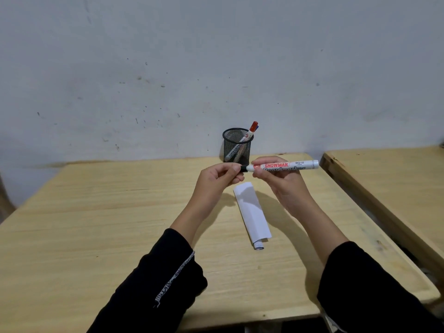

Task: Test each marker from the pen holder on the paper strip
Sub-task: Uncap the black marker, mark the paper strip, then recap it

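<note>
I hold a white board marker [288, 165] level above the table, in front of the pen holder. My right hand [278, 179] grips its barrel. My left hand [217, 179] pinches its black cap [243, 168] at the left end. A white paper strip [252, 211] lies on the table below my hands, its near end curled. The black mesh pen holder [237, 146] stands at the table's far edge by the wall. In it lean a red-capped marker [251, 131] and other markers, partly hidden by the mesh.
The wooden table [96, 224] runs up to a grey wall. A second wooden table [396, 179] stands to the right across a narrow gap. My black sleeves fill the lower part of the view.
</note>
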The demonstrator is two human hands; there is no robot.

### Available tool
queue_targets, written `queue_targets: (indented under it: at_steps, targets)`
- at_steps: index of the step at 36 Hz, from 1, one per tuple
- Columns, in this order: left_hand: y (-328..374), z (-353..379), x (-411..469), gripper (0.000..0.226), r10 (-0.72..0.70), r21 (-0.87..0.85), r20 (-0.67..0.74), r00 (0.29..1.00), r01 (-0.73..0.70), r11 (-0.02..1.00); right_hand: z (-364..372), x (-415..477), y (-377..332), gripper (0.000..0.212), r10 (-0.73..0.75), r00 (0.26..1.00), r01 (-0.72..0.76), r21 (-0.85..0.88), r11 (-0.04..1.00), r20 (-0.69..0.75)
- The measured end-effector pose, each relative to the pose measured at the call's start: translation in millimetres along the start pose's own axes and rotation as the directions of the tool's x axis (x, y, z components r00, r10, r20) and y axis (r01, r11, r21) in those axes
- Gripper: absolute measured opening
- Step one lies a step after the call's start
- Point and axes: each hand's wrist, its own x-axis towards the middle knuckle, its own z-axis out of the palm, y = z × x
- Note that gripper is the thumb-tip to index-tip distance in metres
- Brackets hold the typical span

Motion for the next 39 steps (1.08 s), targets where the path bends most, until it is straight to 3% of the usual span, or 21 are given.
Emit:
queue_targets:
  at_steps: [3,7,9,11,13,16,20,25,32,36,39]
  targets:
    - [-5.4,-6.8,3.0,0.013,-0.077,-0.069,0.000,0.997,0.077,0.995,-3.7,-0.8,1.7,0.023,-0.008,1.000,0.009,-0.040,0.999,0.024]
    - [-6.1,-22.2,6.0,0.008,-0.146,-0.164,-0.142,0.979,0.122,0.979,-11.6,-2.8,7.2,0.039,-0.017,0.999,0.017,0.014,1.000,-0.038]
    - [-8.6,-30.6,7.4,0.007,-0.131,-0.076,-0.212,0.969,0.117,0.990,-15.5,-4.1,10.6,0.042,-0.010,0.998,0.012,0.020,1.000,-0.060]
    - [-12.0,-36.9,9.3,0.009,-0.097,0.141,-0.268,0.959,0.139,0.980,-18.1,-5.1,14.3,0.043,0.001,0.997,-0.001,0.009,1.000,-0.071]
    - [-12.8,-39.7,10.3,0.007,-0.071,0.352,-0.287,0.955,0.174,0.920,-20.2,-5.3,18.0,0.040,0.012,0.996,-0.013,-0.010,1.000,-0.093]
    - [-16.3,-41.6,11.4,0.008,-0.079,0.493,-0.248,0.965,0.196,0.848,-22.2,-5.3,22.0,0.019,0.027,0.991,-0.031,-0.025,0.999,-0.130]
    - [-21.3,-45.0,16.4,0.007,-0.112,0.731,-0.164,0.980,0.197,0.653,-25.1,-5.5,25.9,0.011,0.036,0.986,-0.040,-0.025,0.999,-0.164]
    - [-24.4,-44.7,21.4,0.009,-0.150,0.800,-0.094,0.984,0.164,0.577,-28.3,-6.6,28.4,0.011,0.049,0.983,-0.056,-0.030,0.998,-0.177]
    - [-30.8,-44.4,21.3,0.016,-0.175,0.788,-0.071,0.982,0.163,0.594,-31.1,-8.8,29.0,0.009,0.073,0.980,-0.080,-0.029,0.996,-0.188]
    - [-27.2,-37.7,9.2,0.041,0.006,0.768,-0.126,0.992,0.094,0.634,-30.7,-8.9,29.6,0.009,0.074,0.977,-0.081,-0.028,0.996,-0.198]
    - [-19.4,-30.4,-6.4,0.032,0.264,0.804,-0.102,0.959,-0.077,0.590,-31.5,-8.3,30.7,0.009,0.077,0.976,-0.085,-0.028,0.996,-0.205]
